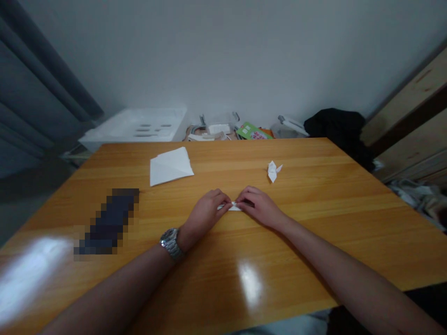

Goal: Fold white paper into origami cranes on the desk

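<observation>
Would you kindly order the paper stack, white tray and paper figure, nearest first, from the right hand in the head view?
1. Paper figure, just beyond the right hand
2. Paper stack, farther left
3. White tray, far left, past the table

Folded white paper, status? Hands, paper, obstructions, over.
Left hand, right hand: fingertips pinching folded white paper. Paper partly covered, fold details too small to tell. White paper figure beyond right hand, out of the way.

No text is readable; marks on the green booklet [252,131] blur
</observation>
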{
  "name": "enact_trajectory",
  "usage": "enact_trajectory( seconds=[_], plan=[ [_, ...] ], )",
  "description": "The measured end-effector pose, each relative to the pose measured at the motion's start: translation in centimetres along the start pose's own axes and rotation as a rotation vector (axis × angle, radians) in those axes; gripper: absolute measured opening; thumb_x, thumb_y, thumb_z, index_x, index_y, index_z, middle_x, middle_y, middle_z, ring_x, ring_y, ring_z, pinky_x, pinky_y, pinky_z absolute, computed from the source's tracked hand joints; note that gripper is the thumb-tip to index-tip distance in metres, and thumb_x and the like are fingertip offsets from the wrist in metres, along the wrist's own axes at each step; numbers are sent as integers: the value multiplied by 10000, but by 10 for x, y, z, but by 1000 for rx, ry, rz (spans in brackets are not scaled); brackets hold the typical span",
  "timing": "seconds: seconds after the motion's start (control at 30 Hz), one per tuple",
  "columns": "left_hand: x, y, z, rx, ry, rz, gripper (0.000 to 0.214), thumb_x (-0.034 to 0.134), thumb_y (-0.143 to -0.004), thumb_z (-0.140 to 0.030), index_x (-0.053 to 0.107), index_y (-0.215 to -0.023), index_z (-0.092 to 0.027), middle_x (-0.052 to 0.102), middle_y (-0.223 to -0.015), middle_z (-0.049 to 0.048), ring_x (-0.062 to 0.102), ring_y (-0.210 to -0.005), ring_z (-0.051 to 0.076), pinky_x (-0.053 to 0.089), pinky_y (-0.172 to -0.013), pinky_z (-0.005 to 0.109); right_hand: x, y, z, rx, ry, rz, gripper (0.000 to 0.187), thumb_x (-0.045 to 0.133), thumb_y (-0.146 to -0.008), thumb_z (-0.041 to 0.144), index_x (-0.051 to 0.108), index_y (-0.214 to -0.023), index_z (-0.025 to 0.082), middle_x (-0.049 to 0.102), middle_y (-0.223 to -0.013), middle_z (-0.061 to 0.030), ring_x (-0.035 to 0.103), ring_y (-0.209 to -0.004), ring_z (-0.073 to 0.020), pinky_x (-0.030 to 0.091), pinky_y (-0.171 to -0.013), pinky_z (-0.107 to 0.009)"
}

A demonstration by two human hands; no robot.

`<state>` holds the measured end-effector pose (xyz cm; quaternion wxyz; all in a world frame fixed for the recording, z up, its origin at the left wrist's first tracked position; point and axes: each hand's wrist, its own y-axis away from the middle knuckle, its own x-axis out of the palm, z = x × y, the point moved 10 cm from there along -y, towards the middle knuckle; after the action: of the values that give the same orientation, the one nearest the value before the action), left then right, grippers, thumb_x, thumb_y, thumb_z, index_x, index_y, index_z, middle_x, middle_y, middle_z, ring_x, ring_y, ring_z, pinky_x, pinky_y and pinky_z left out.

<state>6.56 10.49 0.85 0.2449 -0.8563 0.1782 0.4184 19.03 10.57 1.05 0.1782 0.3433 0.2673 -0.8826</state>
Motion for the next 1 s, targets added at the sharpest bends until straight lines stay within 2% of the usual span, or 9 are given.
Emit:
enact_trajectory(
  seconds=[0.2,0.5,0.77,1.0],
  plan=[
    [1,0,-5,49,-1,19,143,608,-983,-277,722,-987,-192,686,-974,47,628,-931,199,487,-853,325,1,0,2,-23,21,3,58,660,-948,218,682,-905,185,641,-933,-61,599,-907,-196,474,-804,-327],
    [-2,0,2,-16,-7,-1,140,580,-974,-251,705,-945,-194,675,-954,42,621,-909,193,483,-820,316,-6,2,-3,49,-13,6,57,683,-930,244,712,-940,196,627,-930,-46,601,-882,-182,479,-782,-312],
    [-6,0,-2,7,16,-19,107,595,-953,-229,689,-911,-199,670,-932,38,619,-889,188,481,-814,302,-11,3,-6,96,-38,13,20,710,-897,195,717,-916,197,628,-917,-36,594,-850,-171,472,-753,-297],
    [-5,0,-1,4,29,-17,79,617,-928,-200,693,-910,-198,669,-935,37,619,-887,187,480,-805,297,-11,2,-4,79,-41,1,34,718,-898,196,709,-867,183,632,-881,-33,589,-823,-163,459,-740,-286]
  ],
)
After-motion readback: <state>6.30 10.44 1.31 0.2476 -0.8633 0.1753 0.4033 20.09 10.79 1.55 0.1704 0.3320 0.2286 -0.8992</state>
